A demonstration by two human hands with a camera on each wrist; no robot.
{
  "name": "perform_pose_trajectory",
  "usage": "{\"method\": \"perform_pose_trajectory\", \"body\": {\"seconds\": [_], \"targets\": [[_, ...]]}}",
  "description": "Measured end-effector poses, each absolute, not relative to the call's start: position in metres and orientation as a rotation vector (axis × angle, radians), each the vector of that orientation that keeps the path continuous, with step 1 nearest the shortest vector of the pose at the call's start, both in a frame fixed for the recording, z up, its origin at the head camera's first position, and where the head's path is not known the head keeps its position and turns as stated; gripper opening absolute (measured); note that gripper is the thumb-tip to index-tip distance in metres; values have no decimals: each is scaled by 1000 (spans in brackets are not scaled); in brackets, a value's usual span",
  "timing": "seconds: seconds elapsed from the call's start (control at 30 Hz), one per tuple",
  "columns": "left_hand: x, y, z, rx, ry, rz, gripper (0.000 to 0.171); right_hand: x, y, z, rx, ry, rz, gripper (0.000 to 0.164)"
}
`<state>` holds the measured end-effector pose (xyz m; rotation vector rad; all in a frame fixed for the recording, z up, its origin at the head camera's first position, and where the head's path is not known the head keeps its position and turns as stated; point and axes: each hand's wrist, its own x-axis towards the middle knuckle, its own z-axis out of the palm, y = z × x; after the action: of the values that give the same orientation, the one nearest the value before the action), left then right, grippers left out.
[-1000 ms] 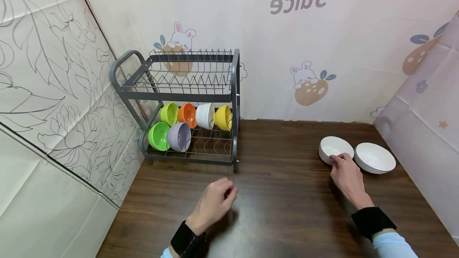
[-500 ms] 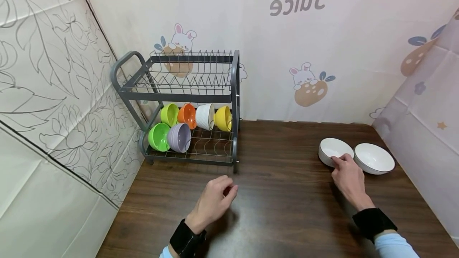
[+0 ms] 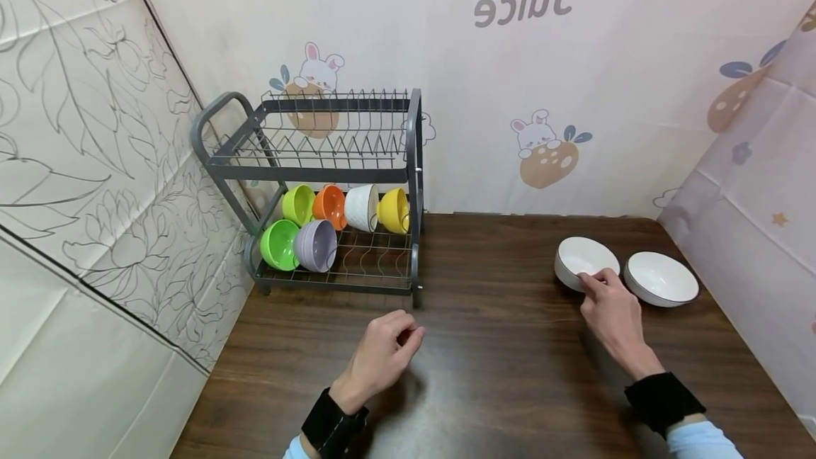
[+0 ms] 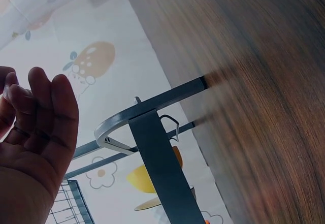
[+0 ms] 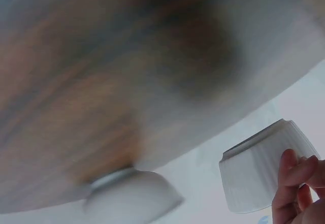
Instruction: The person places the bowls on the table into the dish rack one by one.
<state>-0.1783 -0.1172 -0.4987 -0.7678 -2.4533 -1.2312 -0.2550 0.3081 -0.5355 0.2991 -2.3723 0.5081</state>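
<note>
My right hand (image 3: 613,314) pinches the near rim of a small white bowl (image 3: 579,253) between thumb and fingers. In the right wrist view this ribbed bowl (image 5: 249,176) is tilted, with a gap between its base and the tabletop. A second white bowl (image 3: 663,278) stands upright just to its right on the table. My left hand (image 3: 378,354) hovers over the table in front of the dish rack (image 3: 312,174), fingers loosely curled. Nothing is in it, as the left wrist view of the left hand (image 4: 38,142) also shows.
On the rack's lower tier sit tilted bowls: bright green (image 3: 278,245), purple (image 3: 316,245), lime (image 3: 297,204), orange (image 3: 328,205), white (image 3: 360,207) and yellow (image 3: 393,210). Its wire upper tier bears no dishes. Patterned cloth walls edge the brown wooden table (image 3: 491,289).
The pinched white bowl has risen slightly off the table and shifted a little left with my right hand. My left hand stays almost where it was.
</note>
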Motion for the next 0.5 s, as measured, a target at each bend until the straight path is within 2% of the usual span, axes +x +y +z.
{"method": "perform_pose_trajectory", "body": {"seconds": [0.5], "targets": [[-178, -116, -496, -747, -2482, -1260, 33, -241, 249, -500, 527, -2241, 525, 35]]}}
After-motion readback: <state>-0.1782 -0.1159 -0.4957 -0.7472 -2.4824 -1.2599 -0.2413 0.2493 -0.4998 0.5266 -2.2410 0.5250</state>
